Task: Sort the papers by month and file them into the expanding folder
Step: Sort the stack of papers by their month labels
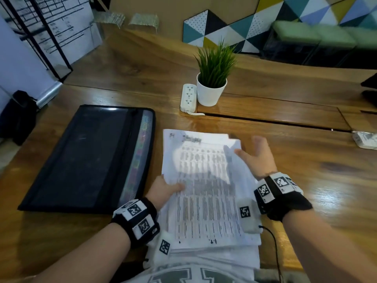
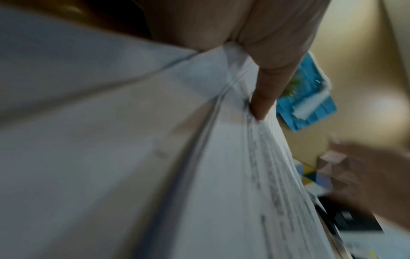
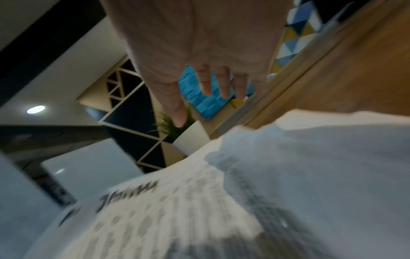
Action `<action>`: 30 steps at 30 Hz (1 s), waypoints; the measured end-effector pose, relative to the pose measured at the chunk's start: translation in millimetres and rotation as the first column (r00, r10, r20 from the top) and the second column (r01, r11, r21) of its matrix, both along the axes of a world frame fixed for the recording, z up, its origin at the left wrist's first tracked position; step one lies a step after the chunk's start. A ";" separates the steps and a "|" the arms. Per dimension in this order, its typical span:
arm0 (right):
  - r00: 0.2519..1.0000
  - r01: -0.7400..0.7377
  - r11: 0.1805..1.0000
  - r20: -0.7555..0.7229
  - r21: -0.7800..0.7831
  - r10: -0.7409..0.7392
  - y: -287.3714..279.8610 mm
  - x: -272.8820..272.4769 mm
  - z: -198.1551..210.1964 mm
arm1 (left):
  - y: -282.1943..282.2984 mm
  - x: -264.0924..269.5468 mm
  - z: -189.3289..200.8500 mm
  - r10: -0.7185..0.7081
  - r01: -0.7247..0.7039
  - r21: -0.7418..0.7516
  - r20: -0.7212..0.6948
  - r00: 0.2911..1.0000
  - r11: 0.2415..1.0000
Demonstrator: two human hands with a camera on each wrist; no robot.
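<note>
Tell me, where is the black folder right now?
In the head view the black expanding folder lies flat and closed on the wooden table, left of the stack of papers and just beyond the left hand.

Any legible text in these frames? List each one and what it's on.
None can be read for sure.
Top sheet heading: handwritten, blurred, maybe "January".
Its table print: too blurred.
Whiteboard writing: too small.
Shirt lettering: cut off.
Wristband squares: coded patterns, no words.

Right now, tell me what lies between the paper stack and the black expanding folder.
In the head view, only a narrow strip of bare wooden table separates the paper stack from the expanding folder. They lie side by side without touching.
</note>
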State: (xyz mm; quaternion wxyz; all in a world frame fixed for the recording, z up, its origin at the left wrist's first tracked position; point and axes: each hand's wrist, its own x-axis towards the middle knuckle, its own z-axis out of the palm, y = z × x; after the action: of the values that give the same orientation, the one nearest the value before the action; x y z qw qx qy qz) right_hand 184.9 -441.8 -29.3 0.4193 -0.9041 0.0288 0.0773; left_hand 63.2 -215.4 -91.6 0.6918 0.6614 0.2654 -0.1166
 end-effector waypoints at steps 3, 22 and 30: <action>0.926 0.068 0.990 -0.361 -0.123 -0.109 -26.4 -4.4 -22.7 | 14.7 3.2 -5.7 0.136 -0.139 -0.075 -0.039 0.990 0.987; 0.680 -0.619 0.676 0.158 -0.399 0.716 33.1 -21.3 10.7 | -11.3 -5.6 16.9 -0.528 0.456 0.490 0.010 0.849 0.743; 0.585 -0.677 0.628 0.238 -0.385 0.776 33.7 -30.1 -0.6 | 28.4 7.4 29.4 -0.841 0.704 0.597 -0.087 0.534 0.386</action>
State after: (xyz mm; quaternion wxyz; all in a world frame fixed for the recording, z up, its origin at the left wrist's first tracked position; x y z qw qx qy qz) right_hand 154.9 -408.1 -29.9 0.2280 -0.8768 -0.4190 0.0613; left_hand 70.6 -187.0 -62.2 0.3503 0.8879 -0.1364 -0.2651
